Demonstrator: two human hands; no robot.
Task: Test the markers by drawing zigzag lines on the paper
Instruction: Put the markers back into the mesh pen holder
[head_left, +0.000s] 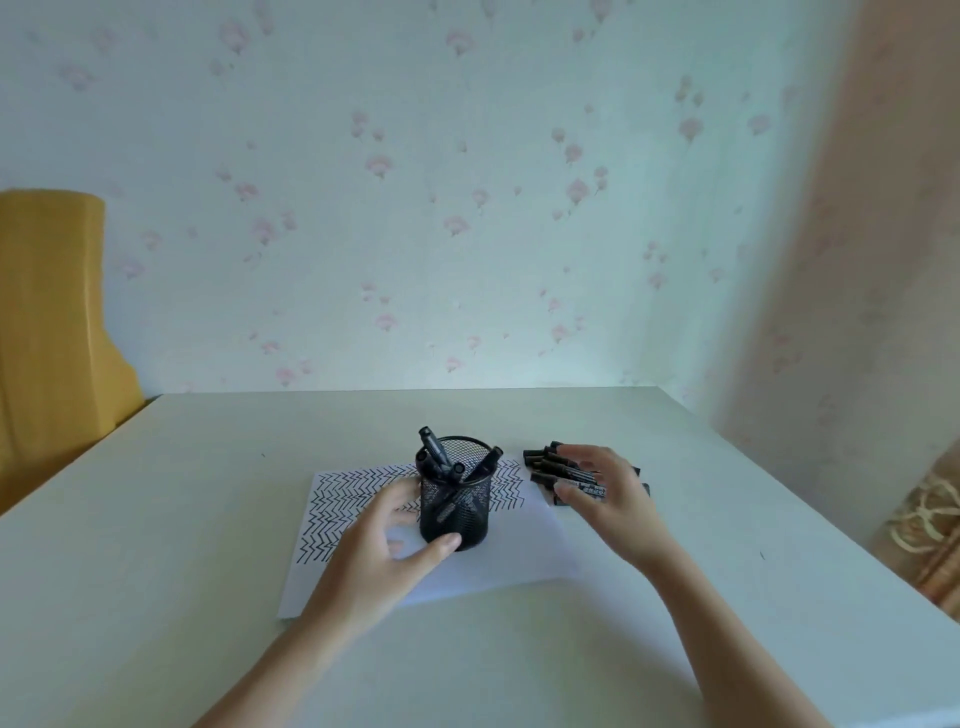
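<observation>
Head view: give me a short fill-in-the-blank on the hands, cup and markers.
1. The black mesh cup stands on the ____.
2. The loose markers lie to the cup's ____.
3. The left hand touches the ____.
4. The right hand reaches over the loose ____.

Missing words: paper; right; cup; markers
</observation>
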